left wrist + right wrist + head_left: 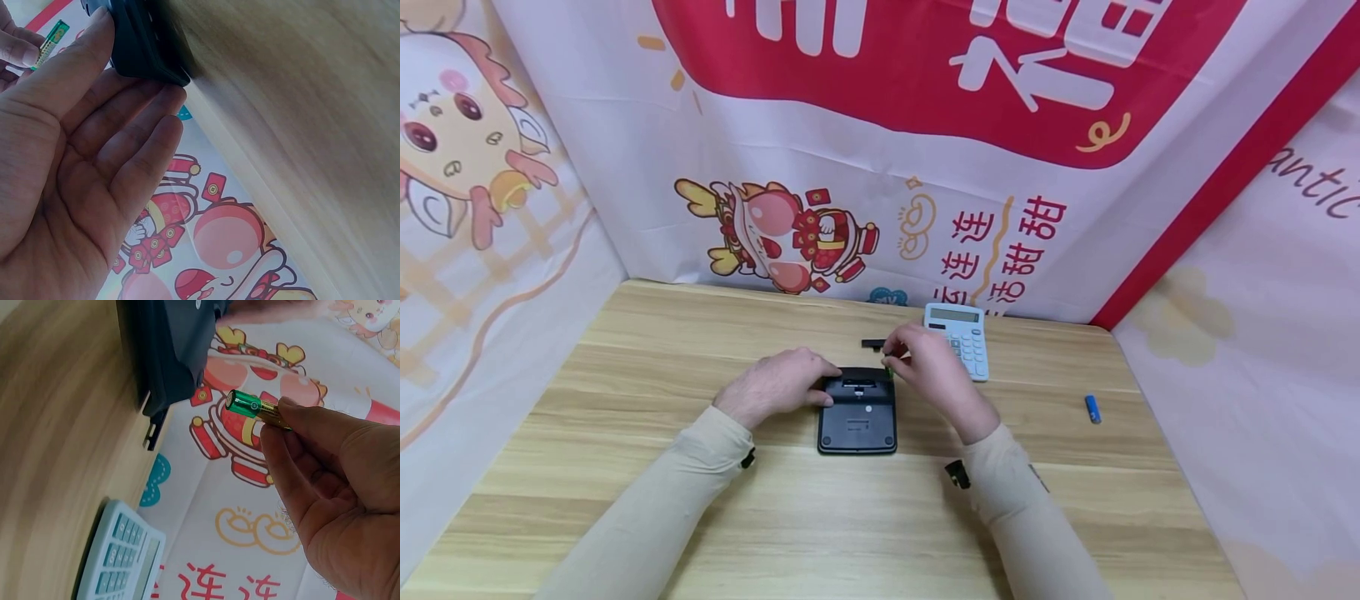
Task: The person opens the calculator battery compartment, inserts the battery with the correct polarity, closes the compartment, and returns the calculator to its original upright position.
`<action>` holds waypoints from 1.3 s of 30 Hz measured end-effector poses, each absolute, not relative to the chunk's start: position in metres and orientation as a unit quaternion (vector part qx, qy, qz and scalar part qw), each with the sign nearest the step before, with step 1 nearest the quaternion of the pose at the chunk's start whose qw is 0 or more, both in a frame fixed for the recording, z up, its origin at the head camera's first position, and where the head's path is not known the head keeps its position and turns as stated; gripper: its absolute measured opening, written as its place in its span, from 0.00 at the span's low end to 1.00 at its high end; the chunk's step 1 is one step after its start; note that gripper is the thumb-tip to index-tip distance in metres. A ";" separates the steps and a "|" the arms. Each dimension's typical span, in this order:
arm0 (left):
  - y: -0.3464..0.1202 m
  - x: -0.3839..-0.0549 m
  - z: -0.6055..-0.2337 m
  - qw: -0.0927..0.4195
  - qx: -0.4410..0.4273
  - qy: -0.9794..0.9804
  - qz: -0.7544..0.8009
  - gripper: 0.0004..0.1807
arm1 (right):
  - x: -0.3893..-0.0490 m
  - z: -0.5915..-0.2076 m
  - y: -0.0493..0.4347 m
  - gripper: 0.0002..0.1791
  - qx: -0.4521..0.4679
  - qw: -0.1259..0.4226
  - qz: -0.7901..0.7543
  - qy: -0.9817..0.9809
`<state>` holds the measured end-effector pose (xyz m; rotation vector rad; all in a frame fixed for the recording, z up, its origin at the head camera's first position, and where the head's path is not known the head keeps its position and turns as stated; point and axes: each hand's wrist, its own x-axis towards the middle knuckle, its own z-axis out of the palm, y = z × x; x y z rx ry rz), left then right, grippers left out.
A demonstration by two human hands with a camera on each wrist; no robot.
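A black calculator [857, 429] lies face down on the table, its battery compartment [859, 384] uncovered near the far edge. My left hand [782, 385] grips its left side, thumb and fingers around the far left corner; in the left wrist view the thumb lies against the black casing [134, 44]. Between thumb and fingertips, my right hand [928, 367] pinches a green and gold battery [253, 406] just above the calculator's far right corner. The right wrist view shows one end of the battery sticking out past the fingers.
A small black battery cover [872, 343] lies just beyond the black calculator. The light blue calculator [973, 354] rests behind my right hand, partly hidden by it. Farther right is a blue battery [1093, 409]. Printed cloth [850, 150] hangs along the table's back edge.
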<state>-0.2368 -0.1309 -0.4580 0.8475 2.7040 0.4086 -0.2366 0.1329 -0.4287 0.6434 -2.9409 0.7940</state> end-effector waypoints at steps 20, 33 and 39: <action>-0.132 -0.237 -0.458 0.138 0.297 0.933 0.147 0.22 | -0.237 -0.443 0.109 0.05 0.257 -0.006 0.237 -0.937; -0.133 -0.238 -0.460 0.144 0.296 0.931 0.156 0.20 | -0.242 -0.452 0.106 0.04 0.284 -0.026 0.233 -0.930; -0.134 -0.239 -0.460 0.145 0.292 0.932 0.161 0.21 | -0.243 -0.452 0.107 0.04 0.299 -0.030 0.233 -0.925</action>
